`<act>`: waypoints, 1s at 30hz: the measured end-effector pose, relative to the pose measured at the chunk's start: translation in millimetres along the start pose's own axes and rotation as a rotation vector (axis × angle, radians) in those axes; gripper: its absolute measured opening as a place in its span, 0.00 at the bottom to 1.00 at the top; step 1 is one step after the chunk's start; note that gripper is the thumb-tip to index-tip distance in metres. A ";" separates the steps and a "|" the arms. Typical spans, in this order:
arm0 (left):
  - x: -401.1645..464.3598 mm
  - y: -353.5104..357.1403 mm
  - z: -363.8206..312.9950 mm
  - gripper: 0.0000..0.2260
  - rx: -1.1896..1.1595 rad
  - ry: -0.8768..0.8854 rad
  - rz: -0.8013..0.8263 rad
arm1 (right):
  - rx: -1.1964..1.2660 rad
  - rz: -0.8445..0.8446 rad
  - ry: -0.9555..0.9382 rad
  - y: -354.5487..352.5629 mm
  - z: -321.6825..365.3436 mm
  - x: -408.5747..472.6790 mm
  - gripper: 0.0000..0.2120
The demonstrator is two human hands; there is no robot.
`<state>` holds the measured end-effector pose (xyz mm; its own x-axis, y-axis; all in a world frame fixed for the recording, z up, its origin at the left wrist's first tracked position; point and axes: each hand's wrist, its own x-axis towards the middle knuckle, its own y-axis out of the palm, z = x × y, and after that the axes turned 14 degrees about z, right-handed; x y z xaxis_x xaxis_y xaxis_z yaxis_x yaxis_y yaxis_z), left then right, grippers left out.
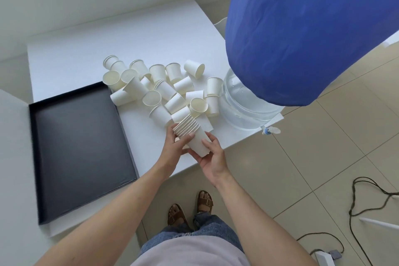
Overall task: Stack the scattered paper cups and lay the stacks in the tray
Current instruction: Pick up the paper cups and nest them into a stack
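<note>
At centre frame, both hands hold one nested stack (190, 134) of cups: left hand (176, 147) gripping its rims, right hand (212, 157) cradling its base. Many loose cups (155, 84) lie above. The black tray (79, 149), at left, holds nothing yet.

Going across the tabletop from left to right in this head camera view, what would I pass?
Black tray → stack of nested cups held in both hands, with the scattered paper cups behind it → clear water jug under a blue cover.
</note>
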<state>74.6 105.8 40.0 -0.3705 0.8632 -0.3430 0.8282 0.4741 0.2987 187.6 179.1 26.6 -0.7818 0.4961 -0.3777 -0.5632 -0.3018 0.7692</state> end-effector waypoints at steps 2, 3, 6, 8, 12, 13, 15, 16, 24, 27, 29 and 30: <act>-5.1 -1.7 0.5 0.27 -0.010 0.043 -0.021 | -0.022 0.042 0.020 5.4 -5.6 5.2 0.24; -7.1 -3.0 0.5 0.29 -0.017 0.062 -0.053 | -0.049 0.055 0.035 8.0 -8.3 7.4 0.24; -11.3 -10.0 -0.6 0.35 0.001 0.088 -0.170 | -0.204 0.111 0.105 14.7 -16.3 13.8 0.24; -13.3 -17.1 -1.6 0.38 0.034 0.089 -0.217 | -0.320 0.144 0.146 17.7 -18.7 18.3 0.23; -14.3 -35.2 -6.4 0.42 0.175 0.123 -0.262 | -0.611 0.140 0.161 14.0 -13.6 30.8 0.19; -13.9 -40.7 -8.0 0.43 0.213 0.123 -0.273 | -0.706 0.082 0.137 10.7 -11.0 35.6 0.16; -14.0 -51.8 -11.0 0.45 0.252 0.111 -0.299 | -0.926 -0.086 0.065 -0.3 -4.2 48.0 0.14; -14.4 -56.6 -12.2 0.45 0.258 0.103 -0.311 | -1.054 -0.164 0.033 -6.8 0.2 54.4 0.17; -13.2 -86.6 -3.5 0.44 0.270 0.057 -0.441 | -1.676 -0.209 0.184 -39.6 23.2 104.7 0.37; -12.2 -87.7 0.0 0.43 0.250 0.048 -0.471 | -1.723 -0.169 0.257 -47.8 21.6 116.6 0.35; -12.8 -87.5 3.1 0.42 0.222 0.056 -0.505 | -1.666 -0.182 0.263 -50.9 19.0 117.2 0.31; -13.2 -87.7 4.6 0.42 0.208 0.059 -0.527 | -1.630 -0.183 0.252 -52.0 17.2 114.7 0.30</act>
<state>8.8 52.0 14.2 -0.7739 0.5306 -0.3457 0.5886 0.8041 -0.0833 131.8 265.7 -47.8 -0.6071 0.5322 -0.5901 -0.1901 -0.8183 -0.5424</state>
